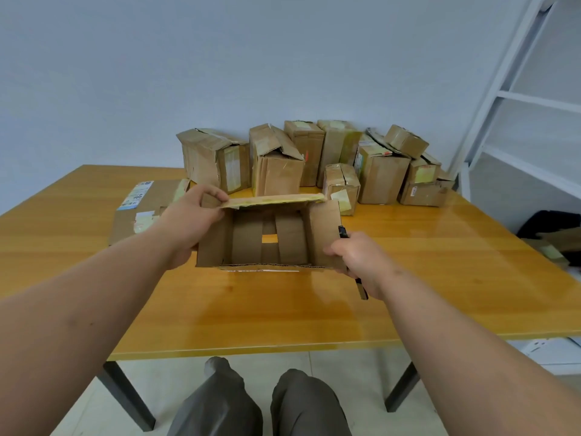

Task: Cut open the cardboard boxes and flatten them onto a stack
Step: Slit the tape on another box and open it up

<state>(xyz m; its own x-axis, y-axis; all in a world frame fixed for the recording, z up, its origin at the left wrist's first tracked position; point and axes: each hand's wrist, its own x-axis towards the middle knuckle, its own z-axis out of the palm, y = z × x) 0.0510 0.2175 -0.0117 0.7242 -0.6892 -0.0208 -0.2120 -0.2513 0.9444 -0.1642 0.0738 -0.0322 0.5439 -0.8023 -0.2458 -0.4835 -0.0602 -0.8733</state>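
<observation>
A: Boxes first, biggest thing down. Where's the one being worked?

B: Open box (270, 237) sits mid-table (283, 309), right betw. both hands, mouth tipped toward the person. Bottom flaps inside are parted; a gap shows yellow tabletop through them. So it's cut at both ends, judging by that.

A: Long axis?

B: Runs left-right across the person's front. Each hand's at one end of it, so neither is really nearer. Left reaches a bit farther, up to the far top edge.

A: Rest of the boxes?

B: Uncut boxes (314, 158) crowd the far edge against the wall, well apart from the hands. Flattened stack (141, 209) lies at far left, just beside the left hand, partly behind it.

A: Hands, then.

B: Left hand (188, 221) pinches the taped top flap (273, 201) at its left corner, thumb on top, fingers curled under. Right hand (358, 259) is wrapped round a dark utility knife (343, 231), tip poking up past the knuckles beside the right wall; the fingertips also look to press on that wall. Can't tell if the blade is out, too small.

A: So next move turns on what?

B: Prob. collapse: push the ends sideways along that long axis so the tube folds flat, then slide it left. Stack's on the left-hand side, so the left hand would carry. Risk: knife in the right fist near the cardboard and the other wrist.
</observation>
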